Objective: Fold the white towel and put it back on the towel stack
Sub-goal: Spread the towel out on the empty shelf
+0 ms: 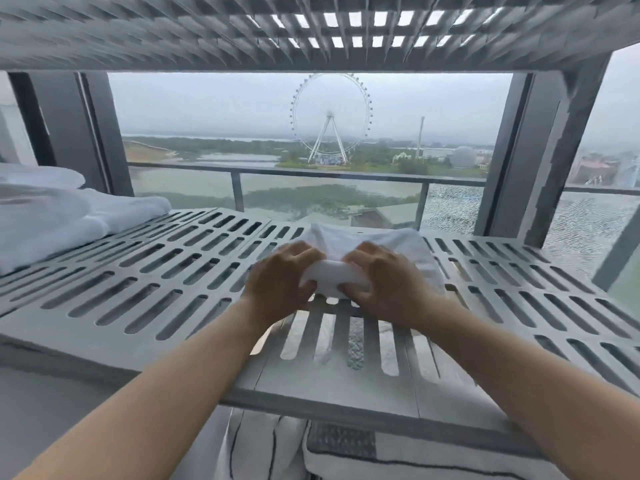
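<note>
A small white towel (pixel 388 245) lies bunched on the slotted grey shelf (pixel 156 282), right of its middle. Both hands grip its near edge. My left hand (pixel 280 285) has its fingers curled over the towel's left part. My right hand (pixel 388 282) pinches the right part, with a rolled fold of cloth between the two hands. The far part of the towel spreads flat on the shelf behind my knuckles. The towel stack (pixel 52 216), several folded white towels, sits at the shelf's far left end.
Another slotted shelf (pixel 277 32) hangs close overhead. A grey upright post (pixel 550 161) stands at the right. Striped white linens (pixel 346 452) lie on the level below. A window with a railing is behind the rack.
</note>
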